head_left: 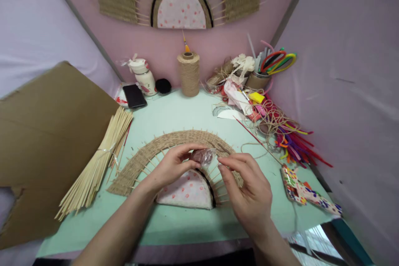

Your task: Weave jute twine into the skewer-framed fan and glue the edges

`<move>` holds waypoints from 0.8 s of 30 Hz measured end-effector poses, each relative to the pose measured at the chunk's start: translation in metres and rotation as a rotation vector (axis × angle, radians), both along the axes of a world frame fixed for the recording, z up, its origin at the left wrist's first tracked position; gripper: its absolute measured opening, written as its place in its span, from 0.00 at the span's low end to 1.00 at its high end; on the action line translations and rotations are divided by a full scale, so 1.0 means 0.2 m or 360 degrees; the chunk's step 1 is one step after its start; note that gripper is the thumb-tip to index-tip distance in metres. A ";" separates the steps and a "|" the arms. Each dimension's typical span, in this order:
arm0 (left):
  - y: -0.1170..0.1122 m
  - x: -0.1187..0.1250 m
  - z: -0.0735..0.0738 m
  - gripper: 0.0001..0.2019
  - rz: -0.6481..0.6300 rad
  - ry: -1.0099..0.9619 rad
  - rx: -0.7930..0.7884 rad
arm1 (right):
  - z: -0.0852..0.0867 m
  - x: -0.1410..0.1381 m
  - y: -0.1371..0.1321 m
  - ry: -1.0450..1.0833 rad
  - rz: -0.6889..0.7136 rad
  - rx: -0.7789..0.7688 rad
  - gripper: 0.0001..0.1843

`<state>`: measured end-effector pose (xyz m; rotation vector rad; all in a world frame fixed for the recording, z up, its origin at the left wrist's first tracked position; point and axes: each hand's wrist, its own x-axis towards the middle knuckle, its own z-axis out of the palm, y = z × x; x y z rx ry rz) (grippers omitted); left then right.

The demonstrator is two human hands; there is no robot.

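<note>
My left hand [179, 164] is closed around a small brownish-purple item in clear plastic wrapping [202, 156]; its exact kind I cannot make out. Just to the right, my right hand [246, 183] pinches thumb against forefinger near the loose end of the plastic. Whatever sits between those fingertips is too small to name. Both hands hover over a woven twine half-circle [183, 136] on thin sticks, which lies flat on the table. Its centre is a white half-disc with pink dots [187, 191], edged by a black cord and partly hidden by my left hand.
A bundle of thin sticks [96, 166] and brown cardboard [46, 133] lie left. Behind stand a white bottle [144, 77], a phone [134, 96] and a twine spool [188, 75]. Tangled twine [274, 118], pipe cleaners [299, 145], scissors [280, 61] and a flower-patterned glue gun [293, 185] are right.
</note>
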<state>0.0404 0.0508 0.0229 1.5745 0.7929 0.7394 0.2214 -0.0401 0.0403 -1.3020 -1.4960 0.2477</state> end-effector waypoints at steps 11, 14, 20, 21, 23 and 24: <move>-0.09 0.02 -0.09 0.18 0.0101 0.0043 0.0427 | -0.04 0.03 -0.02 0.0120 0.0090 -0.0388 0.06; -0.09 0.02 -0.08 0.18 0.0056 0.0070 0.0665 | -0.04 0.05 -0.02 0.0197 0.0145 -0.0483 0.07; -0.10 0.02 -0.08 0.18 0.0022 0.0205 0.1011 | -0.08 0.08 -0.01 0.0288 0.0245 -0.0683 0.08; -0.10 0.02 -0.08 0.18 0.0027 0.0219 0.1030 | -0.09 0.09 -0.01 0.0287 0.0247 -0.0701 0.08; -0.11 0.02 -0.09 0.19 0.0043 0.0226 0.1051 | -0.10 0.09 -0.01 0.0289 0.0255 -0.0716 0.09; -0.12 0.03 -0.09 0.19 0.0053 0.0220 0.1060 | -0.10 0.09 -0.01 0.0298 0.0263 -0.0715 0.09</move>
